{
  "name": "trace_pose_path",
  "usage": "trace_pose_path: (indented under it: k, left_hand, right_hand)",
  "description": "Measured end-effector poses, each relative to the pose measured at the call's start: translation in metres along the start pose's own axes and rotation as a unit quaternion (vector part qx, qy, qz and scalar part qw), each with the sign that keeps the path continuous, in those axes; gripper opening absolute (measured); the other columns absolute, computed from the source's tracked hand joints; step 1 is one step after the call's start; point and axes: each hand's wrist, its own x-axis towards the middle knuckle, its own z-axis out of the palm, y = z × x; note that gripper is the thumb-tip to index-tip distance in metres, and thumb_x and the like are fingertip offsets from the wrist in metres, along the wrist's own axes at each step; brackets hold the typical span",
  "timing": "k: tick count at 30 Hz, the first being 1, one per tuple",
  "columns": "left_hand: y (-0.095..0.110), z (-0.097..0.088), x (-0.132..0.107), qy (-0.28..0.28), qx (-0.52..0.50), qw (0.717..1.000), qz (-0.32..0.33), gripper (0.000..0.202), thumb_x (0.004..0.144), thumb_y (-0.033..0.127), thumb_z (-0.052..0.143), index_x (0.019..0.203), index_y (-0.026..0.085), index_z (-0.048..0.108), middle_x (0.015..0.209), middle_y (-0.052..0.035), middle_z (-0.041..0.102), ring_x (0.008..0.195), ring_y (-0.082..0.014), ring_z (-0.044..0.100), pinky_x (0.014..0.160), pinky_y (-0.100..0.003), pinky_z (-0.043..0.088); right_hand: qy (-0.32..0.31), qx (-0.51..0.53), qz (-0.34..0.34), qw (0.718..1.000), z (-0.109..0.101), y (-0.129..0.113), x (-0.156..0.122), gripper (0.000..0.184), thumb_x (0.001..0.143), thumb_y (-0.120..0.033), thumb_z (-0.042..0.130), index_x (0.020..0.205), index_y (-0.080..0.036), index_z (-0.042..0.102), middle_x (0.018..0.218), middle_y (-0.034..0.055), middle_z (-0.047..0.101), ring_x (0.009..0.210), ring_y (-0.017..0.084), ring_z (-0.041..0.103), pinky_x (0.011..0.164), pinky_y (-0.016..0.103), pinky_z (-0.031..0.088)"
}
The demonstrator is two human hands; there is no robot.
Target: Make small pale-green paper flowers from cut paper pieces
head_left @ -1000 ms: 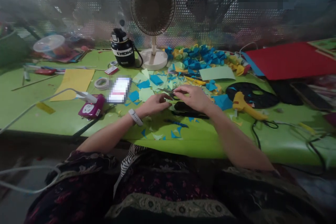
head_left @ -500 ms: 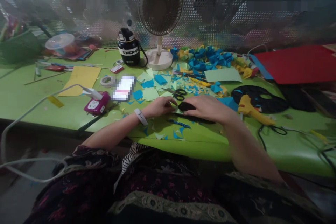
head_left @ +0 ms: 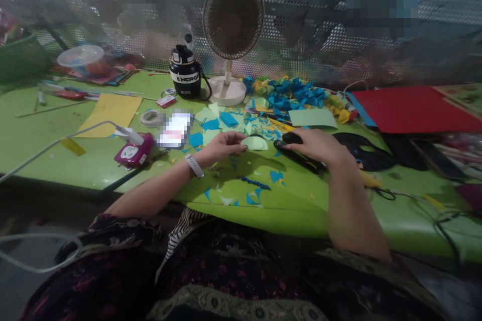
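Observation:
My left hand [head_left: 222,148] reaches over the green table [head_left: 48,160], its fingertips pinching the edge of a pale green rounded paper piece [head_left: 255,143]. To the right, my right hand [head_left: 316,144] lies over a long black object [head_left: 297,155], with its fingers on the object's upper end. Part of that object is hidden under the hand, and I cannot tell what it is. Blue and green paper scraps [head_left: 233,128] are scattered just beyond both hands.
A heap of folded blue and yellow paper [head_left: 289,93] lies behind the scraps, near a white-based desk fan [head_left: 233,25] and a black bottle [head_left: 184,74]. A blurred phone [head_left: 173,130], tape roll [head_left: 150,118], magenta plug socket [head_left: 134,150], yellow sheet [head_left: 109,115] and red sheet [head_left: 414,109] also lie about.
My hands have moved apart. The pale green piece now shows at my left fingertips, and my right hand has shifted onto the black object's right part. The view has tilted slightly.

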Motion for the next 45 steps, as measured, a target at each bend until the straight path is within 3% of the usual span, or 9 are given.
trace_pose_path:
  k: [4, 6, 8, 13, 16, 19, 31, 37, 45]
  left_hand:
    - [0.001, 0.002, -0.001, 0.012, -0.010, 1.000, -0.002, 0.028, 0.077, 0.023, 0.076, 0.101, 0.013, 0.065, 0.087, -0.0027, 0.071, 0.077, -0.0100, 0.066, 0.073, -0.026, 0.053]
    - [0.002, 0.003, -0.001, 0.020, -0.008, 1.000, -0.002, 0.027, 0.077, 0.023, 0.077, 0.099, 0.013, 0.066, 0.086, -0.0023, 0.071, 0.076, -0.0100, 0.066, 0.072, -0.025, 0.054]
    - [0.002, 0.004, -0.002, 0.026, -0.003, 1.000, 0.003, 0.026, 0.076, 0.024, 0.078, 0.097, 0.013, 0.067, 0.085, -0.0020, 0.071, 0.075, -0.0096, 0.065, 0.071, -0.025, 0.055]
    - [0.004, 0.006, -0.004, 0.039, -0.003, 0.998, 0.050, 0.025, 0.076, 0.030, 0.079, 0.091, 0.013, 0.069, 0.083, -0.0012, 0.070, 0.072, -0.0082, 0.064, 0.070, -0.024, 0.054]
    - [0.006, 0.008, -0.006, 0.055, -0.042, 0.996, 0.055, 0.031, 0.074, 0.037, 0.080, 0.093, 0.015, 0.068, 0.089, -0.0020, 0.071, 0.076, -0.0100, 0.067, 0.071, -0.025, 0.055]
    - [0.008, 0.010, -0.007, 0.035, -0.069, 0.997, 0.026, 0.036, 0.074, 0.043, 0.081, 0.092, 0.015, 0.066, 0.091, -0.0042, 0.073, 0.083, -0.0140, 0.070, 0.072, -0.027, 0.056]
    - [0.006, 0.007, -0.004, 0.026, -0.077, 0.996, 0.033, 0.039, 0.075, 0.047, 0.080, 0.085, 0.013, 0.063, 0.081, -0.0037, 0.071, 0.077, -0.0134, 0.069, 0.070, -0.027, 0.057]
    - [0.005, 0.007, -0.004, 0.026, -0.086, 0.995, 0.036, 0.040, 0.073, 0.047, 0.081, 0.082, 0.013, 0.062, 0.079, -0.0030, 0.070, 0.076, -0.0136, 0.069, 0.070, -0.027, 0.057]
    - [0.005, 0.006, -0.005, 0.016, -0.090, 0.995, 0.035, 0.036, 0.077, 0.043, 0.080, 0.083, 0.013, 0.062, 0.078, -0.0026, 0.070, 0.075, -0.0125, 0.069, 0.069, -0.027, 0.057]
  right_hand:
    - [0.041, 0.010, -0.025, 0.999, 0.005, -0.006, 0.004, 0.038, 0.082, -0.050, 0.066, 0.106, -0.022, 0.071, 0.104, 0.0130, 0.073, 0.093, 0.031, 0.067, 0.074, 0.040, 0.051]
    - [0.115, 0.079, -0.052, 0.989, 0.002, -0.020, 0.000, 0.043, 0.084, -0.051, 0.064, 0.114, -0.020, 0.069, 0.112, 0.0138, 0.071, 0.100, 0.031, 0.066, 0.082, 0.042, 0.051]
    - [0.147, 0.198, -0.054, 0.967, -0.003, -0.039, -0.005, 0.042, 0.088, -0.052, 0.058, 0.111, -0.019, 0.070, 0.106, 0.0117, 0.073, 0.092, 0.026, 0.067, 0.081, 0.039, 0.052]
    - [-0.007, 0.367, -0.104, 0.924, -0.001, -0.074, -0.014, 0.036, 0.083, -0.055, 0.063, 0.078, -0.020, 0.066, 0.071, 0.0024, 0.070, 0.066, 0.018, 0.063, 0.066, 0.033, 0.050]
    - [-0.019, 0.465, -0.077, 0.882, 0.006, -0.081, -0.012, 0.037, 0.077, -0.057, 0.069, 0.074, -0.020, 0.061, 0.066, 0.0009, 0.067, 0.061, 0.016, 0.063, 0.065, 0.032, 0.052]
    - [-0.014, 0.527, -0.043, 0.848, 0.008, -0.086, -0.011, 0.042, 0.072, -0.060, 0.074, 0.074, -0.020, 0.061, 0.068, 0.0018, 0.068, 0.062, 0.016, 0.064, 0.066, 0.033, 0.055]
    - [-0.032, 0.589, -0.063, 0.805, 0.003, -0.088, -0.013, 0.036, 0.074, -0.053, 0.074, 0.080, -0.018, 0.067, 0.077, 0.0023, 0.071, 0.069, 0.015, 0.067, 0.076, 0.033, 0.058]
    - [-0.032, 0.582, -0.057, 0.811, 0.008, -0.087, -0.010, 0.031, 0.069, -0.045, 0.080, 0.078, -0.018, 0.068, 0.075, 0.0017, 0.070, 0.069, 0.016, 0.068, 0.074, 0.032, 0.057]
    - [-0.039, 0.579, -0.075, 0.811, 0.010, -0.084, -0.009, 0.027, 0.073, -0.042, 0.076, 0.080, -0.018, 0.068, 0.075, 0.0015, 0.070, 0.069, 0.016, 0.069, 0.075, 0.032, 0.057]
